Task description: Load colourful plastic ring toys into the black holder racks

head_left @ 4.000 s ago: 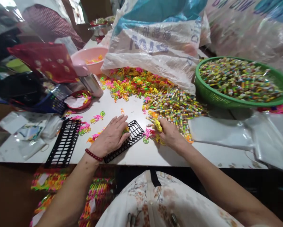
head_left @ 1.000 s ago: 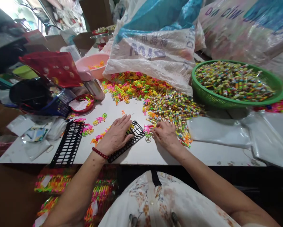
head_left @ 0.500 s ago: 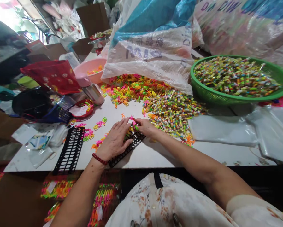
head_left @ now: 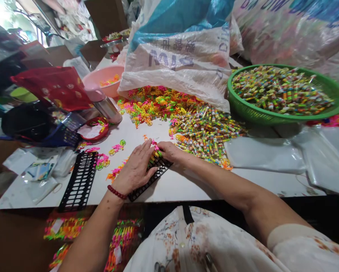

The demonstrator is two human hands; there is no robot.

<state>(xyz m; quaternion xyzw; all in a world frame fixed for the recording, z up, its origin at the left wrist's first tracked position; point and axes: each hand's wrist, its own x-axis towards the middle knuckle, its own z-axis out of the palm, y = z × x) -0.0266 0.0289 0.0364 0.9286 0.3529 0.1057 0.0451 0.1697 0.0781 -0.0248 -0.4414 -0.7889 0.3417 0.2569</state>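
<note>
My left hand (head_left: 137,166) lies flat with its fingers stretched out over a black slotted plastic rack (head_left: 150,180), covering part of it. At the rack's far end, the curled fingers of my right hand (head_left: 169,151) pinch a small pink plastic piece (head_left: 155,143); those fingertips are partly hidden. Yellow and other bright bits show in the rack between the hands. Just beyond my right hand lies a heap of small colourful wrapped tubes (head_left: 209,130). Loose bright plastic pieces (head_left: 116,172) lie left of my left hand.
A second black rack (head_left: 80,179) lies on the white table at left. Bright plastic pieces (head_left: 155,102) spill beneath a large woven sack (head_left: 175,68). A green basket (head_left: 234,105) of tubes stands right, behind clear plastic bags (head_left: 265,155). A steel tumbler (head_left: 108,109) stands left.
The view has shifted slightly, so most things on the left sit a little farther left. My right fingers have closed in lower around the pink piece at the rack; my left hand stays flat.
</note>
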